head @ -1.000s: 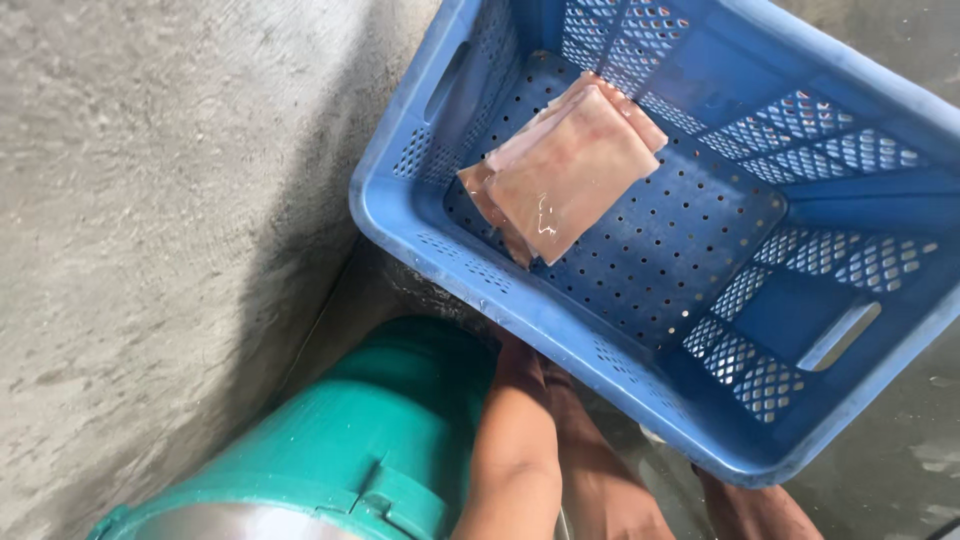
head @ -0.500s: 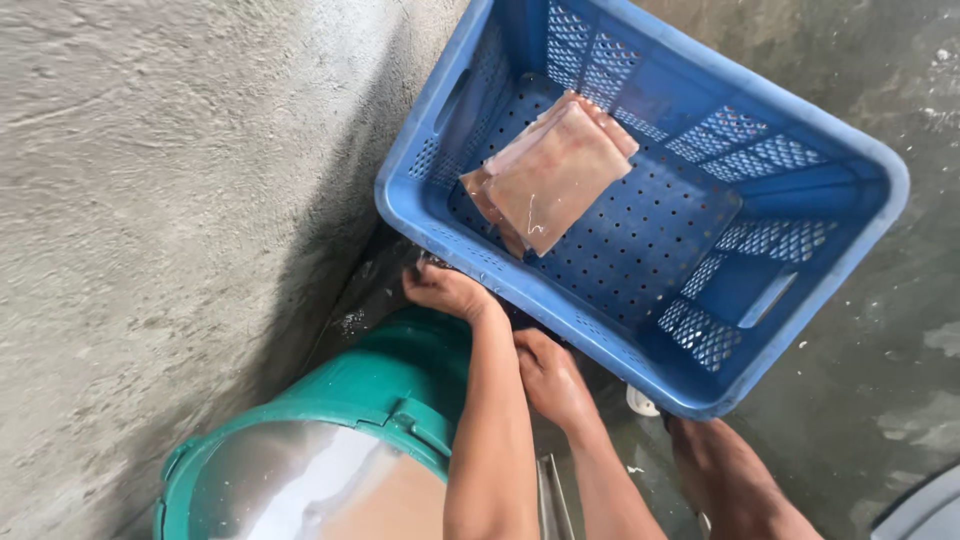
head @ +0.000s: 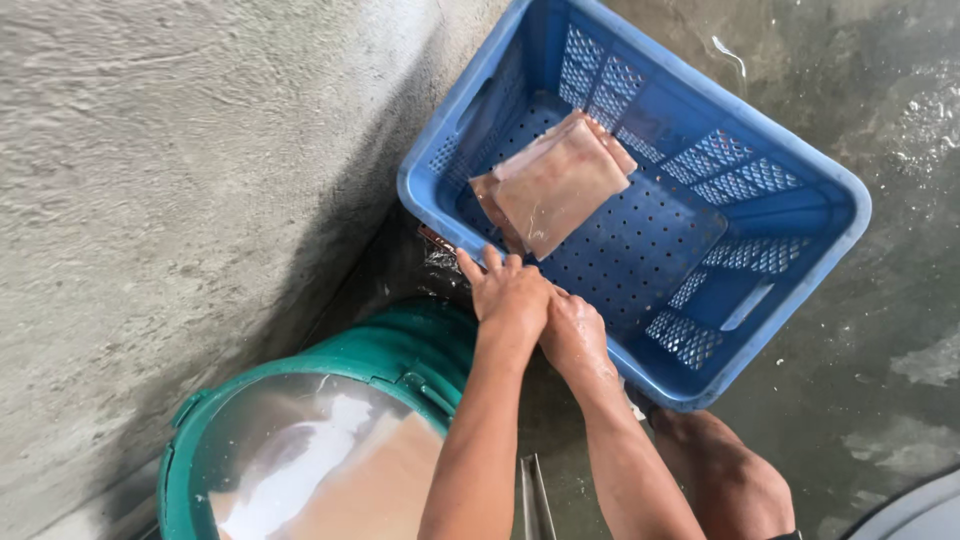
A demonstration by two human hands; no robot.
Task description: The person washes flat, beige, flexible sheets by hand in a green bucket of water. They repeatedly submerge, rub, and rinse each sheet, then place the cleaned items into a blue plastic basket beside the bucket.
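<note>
A blue perforated plastic crate (head: 800, 170) sits on the wet concrete floor, with a stack of flat pinkish packets (head: 560, 185) inside at its far-left end. My left hand (head: 505, 290) lies on the crate's near rim, fingers apart and pointing up-left, with nothing visible in it. Pressed against it from the right is my right hand (head: 572, 335), also at the near rim. Its fingers are hidden against the left hand and the rim, so its grip is unclear.
A green bucket (head: 400, 350) holding cloudy liquid stands below the hands against the rough grey wall (head: 180, 180). Dark wet plastic (head: 440, 262) lies between wall and crate. My knee (head: 725, 475) is at lower right, beside a thin metal piece (head: 535, 500).
Both hands have risen from the bucket's edge to the crate's near rim and come together. The view has shifted, showing more of the bucket's contents.
</note>
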